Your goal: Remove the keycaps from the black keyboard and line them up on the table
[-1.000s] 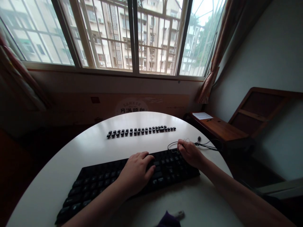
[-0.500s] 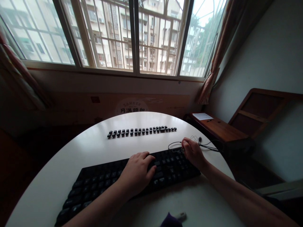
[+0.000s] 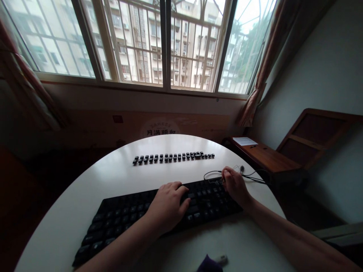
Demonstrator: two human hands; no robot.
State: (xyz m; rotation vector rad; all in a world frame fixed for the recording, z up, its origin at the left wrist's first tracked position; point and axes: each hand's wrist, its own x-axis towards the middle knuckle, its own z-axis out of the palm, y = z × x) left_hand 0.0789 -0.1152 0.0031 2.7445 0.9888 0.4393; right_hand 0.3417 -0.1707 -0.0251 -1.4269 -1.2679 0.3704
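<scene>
A black keyboard (image 3: 124,217) lies at a slant across the white round table. My left hand (image 3: 170,202) rests palm down on its middle, fingers bent slightly over the keys and thumb apart. At the keyboard's far right corner, my right hand (image 3: 234,183) is closed in a pinch over the keys. What its fingers hold is hidden and too small to make out. Thin wire loops (image 3: 236,167) show just behind this hand. Beyond the keyboard, removed black keycaps (image 3: 170,157) stand in two rows.
A black cable (image 3: 255,178) runs from behind the keyboard over the table's right edge. Near the front lie a purple item (image 3: 209,263) and a small pale grey object (image 3: 222,259). A wooden bench (image 3: 263,153) with paper (image 3: 244,141) stands at the right, below the window.
The whole view has shifted slightly, so everything appears a little further right. Both hands keep almost the same places on the keyboard.
</scene>
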